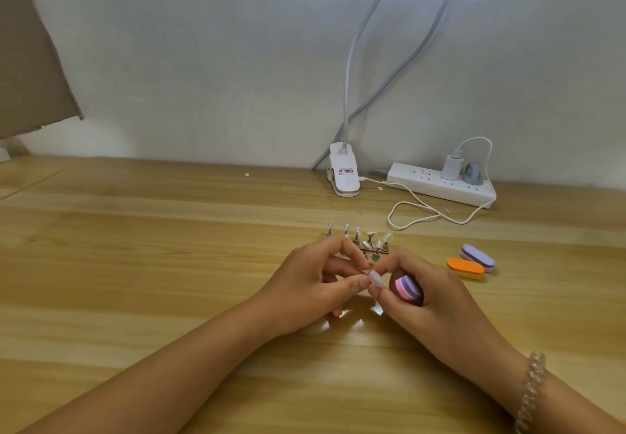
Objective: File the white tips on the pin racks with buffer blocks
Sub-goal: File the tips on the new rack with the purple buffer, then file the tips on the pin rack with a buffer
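Left hand (315,281) pinches the white tip (375,278), held just before the pin rack (359,244); right hand (430,298) grips a buffer block (409,287); a slack pinch could flick the tip across the worktop (169,264).

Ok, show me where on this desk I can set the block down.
Widest bare wood is the left half of the desk, left of the pin rack and left hand. Also free: the near strip between the forearms. Crowded: right of the rack, where the orange block, purple block, white cable and power strip sit close together.
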A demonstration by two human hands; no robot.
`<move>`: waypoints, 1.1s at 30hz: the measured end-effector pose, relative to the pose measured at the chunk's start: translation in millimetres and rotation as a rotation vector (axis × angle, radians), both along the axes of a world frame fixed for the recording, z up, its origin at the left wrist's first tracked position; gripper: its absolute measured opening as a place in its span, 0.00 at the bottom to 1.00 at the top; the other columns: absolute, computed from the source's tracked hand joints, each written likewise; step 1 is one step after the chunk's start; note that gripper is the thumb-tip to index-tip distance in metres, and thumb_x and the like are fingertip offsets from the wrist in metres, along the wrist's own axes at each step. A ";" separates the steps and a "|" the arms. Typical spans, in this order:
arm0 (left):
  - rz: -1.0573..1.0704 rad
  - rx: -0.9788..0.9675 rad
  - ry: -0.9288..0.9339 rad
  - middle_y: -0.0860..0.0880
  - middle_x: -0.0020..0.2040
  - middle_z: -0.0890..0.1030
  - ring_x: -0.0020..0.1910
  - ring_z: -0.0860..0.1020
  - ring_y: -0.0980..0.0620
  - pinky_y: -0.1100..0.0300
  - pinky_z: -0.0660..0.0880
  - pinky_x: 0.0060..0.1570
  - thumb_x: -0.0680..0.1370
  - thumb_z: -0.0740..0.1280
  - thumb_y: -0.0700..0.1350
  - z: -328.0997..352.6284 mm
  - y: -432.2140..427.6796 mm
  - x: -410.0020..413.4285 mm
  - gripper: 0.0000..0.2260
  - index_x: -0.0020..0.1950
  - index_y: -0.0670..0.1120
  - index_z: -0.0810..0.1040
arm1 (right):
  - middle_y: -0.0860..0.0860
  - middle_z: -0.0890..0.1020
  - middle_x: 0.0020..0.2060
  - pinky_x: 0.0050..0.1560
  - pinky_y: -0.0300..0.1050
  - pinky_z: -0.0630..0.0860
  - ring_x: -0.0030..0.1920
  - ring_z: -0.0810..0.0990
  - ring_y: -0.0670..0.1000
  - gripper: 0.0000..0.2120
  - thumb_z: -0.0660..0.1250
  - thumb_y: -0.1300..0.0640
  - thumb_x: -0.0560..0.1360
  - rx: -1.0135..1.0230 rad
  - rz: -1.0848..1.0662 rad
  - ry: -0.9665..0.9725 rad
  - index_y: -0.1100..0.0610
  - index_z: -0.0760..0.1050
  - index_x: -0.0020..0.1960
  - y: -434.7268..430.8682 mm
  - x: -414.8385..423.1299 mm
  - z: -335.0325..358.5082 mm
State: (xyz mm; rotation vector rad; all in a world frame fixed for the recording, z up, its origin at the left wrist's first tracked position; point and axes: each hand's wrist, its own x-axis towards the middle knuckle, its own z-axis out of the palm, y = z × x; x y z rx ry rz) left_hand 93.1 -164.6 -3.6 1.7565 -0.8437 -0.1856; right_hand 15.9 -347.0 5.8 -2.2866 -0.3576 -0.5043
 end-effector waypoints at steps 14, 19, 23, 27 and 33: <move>0.586 0.412 -0.186 0.63 0.56 0.75 0.60 0.73 0.58 0.55 0.64 0.63 0.72 0.73 0.54 0.3 2.7 10.3 0.20 0.59 0.58 0.68 | 0.44 0.69 0.21 0.31 0.31 0.64 0.28 0.68 0.42 0.05 0.73 0.54 0.73 0.163 -0.376 0.055 0.48 0.78 0.40 -26.2 10.9 -1.3; 0.569 0.413 -0.215 0.64 0.52 0.76 0.58 0.74 0.60 0.59 0.60 0.58 0.73 0.71 0.53 0.4 3.7 10.2 0.14 0.56 0.60 0.73 | 0.40 0.74 0.20 0.39 0.22 0.64 0.33 0.74 0.34 0.07 0.73 0.56 0.73 0.074 -0.383 0.027 0.48 0.77 0.39 -23.5 10.6 -1.5; 0.564 0.431 -0.220 0.62 0.51 0.76 0.56 0.74 0.60 0.59 0.60 0.57 0.73 0.71 0.52 0.6 2.7 9.0 0.12 0.54 0.60 0.74 | 0.40 0.74 0.20 0.37 0.26 0.65 0.34 0.73 0.33 0.06 0.73 0.54 0.73 0.063 -0.377 0.035 0.47 0.77 0.39 -23.6 10.5 -1.6; 0.510 0.410 -0.204 0.61 0.46 0.77 0.50 0.74 0.61 0.59 0.63 0.59 0.68 0.70 0.56 2.3 2.0 7.9 0.12 0.49 0.60 0.75 | 0.41 0.75 0.20 0.38 0.24 0.64 0.34 0.74 0.35 0.06 0.73 0.53 0.73 0.055 -0.366 0.047 0.46 0.78 0.39 -23.5 11.1 -1.7; 0.424 0.460 -0.213 0.60 0.45 0.75 0.48 0.72 0.64 0.59 0.60 0.61 0.61 0.62 0.61 3.6 1.7 5.2 0.15 0.46 0.63 0.77 | 0.42 0.77 0.22 0.37 0.26 0.65 0.32 0.75 0.38 0.04 0.74 0.53 0.73 0.081 -0.349 0.070 0.46 0.79 0.41 -24.0 11.9 -2.0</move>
